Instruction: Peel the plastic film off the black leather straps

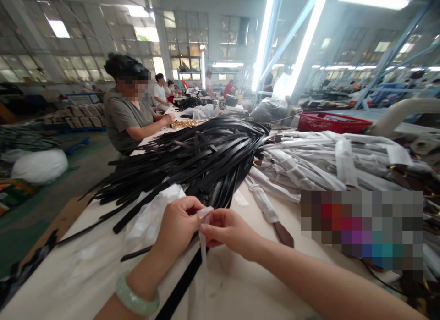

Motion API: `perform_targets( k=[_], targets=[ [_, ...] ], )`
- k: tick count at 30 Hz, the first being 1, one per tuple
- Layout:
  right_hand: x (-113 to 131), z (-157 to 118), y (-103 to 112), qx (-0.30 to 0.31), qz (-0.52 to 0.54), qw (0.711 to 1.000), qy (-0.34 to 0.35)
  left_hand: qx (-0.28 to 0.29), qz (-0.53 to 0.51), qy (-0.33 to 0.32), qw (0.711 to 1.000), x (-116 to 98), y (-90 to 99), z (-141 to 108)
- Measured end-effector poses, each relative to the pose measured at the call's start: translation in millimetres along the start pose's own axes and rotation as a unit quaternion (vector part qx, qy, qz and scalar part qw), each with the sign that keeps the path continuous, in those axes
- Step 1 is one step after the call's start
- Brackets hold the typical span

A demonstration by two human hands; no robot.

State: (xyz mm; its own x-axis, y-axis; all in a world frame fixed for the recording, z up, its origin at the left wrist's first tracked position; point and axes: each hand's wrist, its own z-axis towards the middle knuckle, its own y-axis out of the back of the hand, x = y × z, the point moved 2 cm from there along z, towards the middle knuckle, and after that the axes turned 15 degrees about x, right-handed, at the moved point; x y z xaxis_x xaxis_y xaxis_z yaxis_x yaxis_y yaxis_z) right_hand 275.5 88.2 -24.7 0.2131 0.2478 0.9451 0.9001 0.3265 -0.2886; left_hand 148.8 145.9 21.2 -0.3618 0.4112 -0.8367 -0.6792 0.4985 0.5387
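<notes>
My left hand [180, 223], with a pale green bangle [135, 295] on its wrist, is closed in a pinch at the middle of the head view. Opposite it, my right hand [230, 230] pinches too, fingertips almost touching the left's. Between them they hold a thin white paper strip [203, 251], whose tail hangs down. A black strap [182, 288] runs beneath the hands toward the front edge; whether the fingers also grip it is hidden. Crumpled white tissue paper [151, 214] lies just beyond my left hand.
A big heap of black straps [206, 150] spreads across the pale table [247, 283]. To its right lie several white-wrapped straps [309, 159], one with a brown tip [284, 234]. Behind stands a red basket [333, 123]. A co-worker [129, 109] sits at the far left side.
</notes>
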Motion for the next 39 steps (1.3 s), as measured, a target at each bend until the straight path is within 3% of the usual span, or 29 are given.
perform_targets(
  k=[3, 6, 11, 13, 15, 17, 19, 24, 28, 31, 35, 39],
  targets=[
    [-2, -1, 2, 0.035, -0.006, 0.999, -0.033, 0.026, -0.033, -0.013, 0.999, -3, -1.8, 0],
    [-3, -3, 1, 0.087, -0.014, 0.996, -0.026, 0.031, -0.151, 0.019, 0.988, 2, -5.5, 1],
    [-3, -3, 8, 0.143, -0.038, 0.989, -0.005, 0.037, -0.367, 0.077, 0.926, 11, -10.6, 0],
    [1, -1, 20, 0.154, -0.132, 0.979, -0.003, 0.045, -0.390, 0.087, 0.916, 11, -8.2, 0],
    [10, 2, 38, 0.065, -0.303, 0.950, 0.031, 0.046, -0.357, 0.083, 0.929, 11, -3.6, 1],
    [22, 5, 58, -0.085, -0.442, 0.889, 0.079, 0.056, -0.279, 0.073, 0.956, 10, 0.0, 2],
    [31, 10, 72, -0.180, -0.514, 0.830, 0.118, 0.065, -0.195, 0.074, 0.976, 9, 0.5, 3],
    [29, 38, 81, -0.170, -0.628, 0.744, 0.154, 0.146, -0.120, 0.100, 0.977, 7, -10.5, 1],
    [24, 47, 84, -0.185, -0.662, 0.711, 0.148, 0.149, -0.081, 0.100, 0.981, 5, -12.0, 1],
    [31, 40, 89, -0.200, -0.665, 0.703, 0.155, 0.145, -0.037, 0.081, 0.985, 4, -9.8, 3],
    [50, 14, 89, -0.192, -0.654, 0.706, 0.191, 0.123, -0.003, 0.073, 0.990, 8, -6.7, 5],
    [63, -16, 67, -0.143, -0.619, 0.721, 0.276, 0.077, 0.027, 0.074, 0.994, 11, -2.1, 6]
  ],
)
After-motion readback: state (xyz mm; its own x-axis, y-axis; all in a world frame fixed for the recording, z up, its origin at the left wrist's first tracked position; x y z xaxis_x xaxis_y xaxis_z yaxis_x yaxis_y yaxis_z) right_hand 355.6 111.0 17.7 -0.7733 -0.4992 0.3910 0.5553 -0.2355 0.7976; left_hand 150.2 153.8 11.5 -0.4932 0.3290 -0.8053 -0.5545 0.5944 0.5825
